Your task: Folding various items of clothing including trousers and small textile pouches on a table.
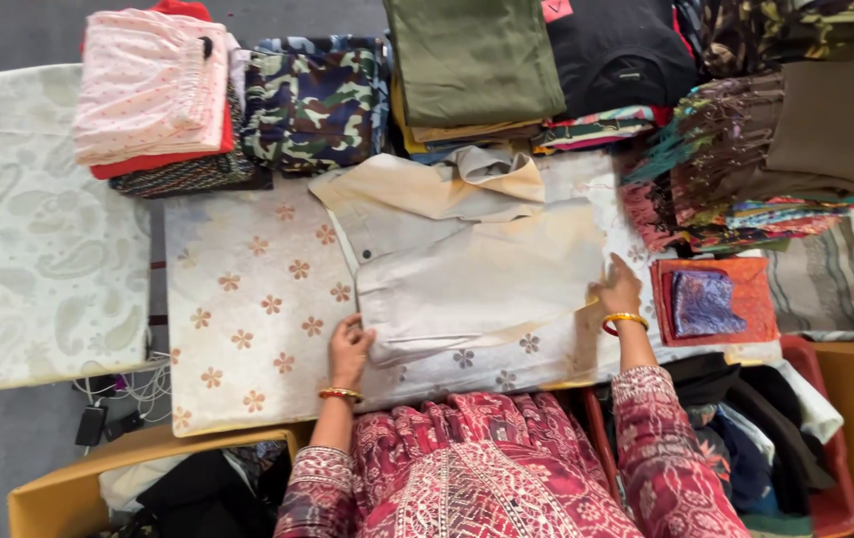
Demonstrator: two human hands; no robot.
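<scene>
A cream, partly folded shirt (477,264) lies on a floral-patterned cloth (247,309) over the table, its collar toward the far side. My left hand (349,349) grips the shirt's near left corner. My right hand (618,289) presses flat on its right edge, fingers spread. Both wrists carry orange bangles.
Stacks of folded clothes line the far edge: pink (148,85), camouflage (312,105), olive green (472,60), black (621,50). Patterned scarves (745,159) pile at the right, with an orange cloth (716,299) below. A red bin of dark clothes (775,438) stands near right, a yellow bin (68,493) near left.
</scene>
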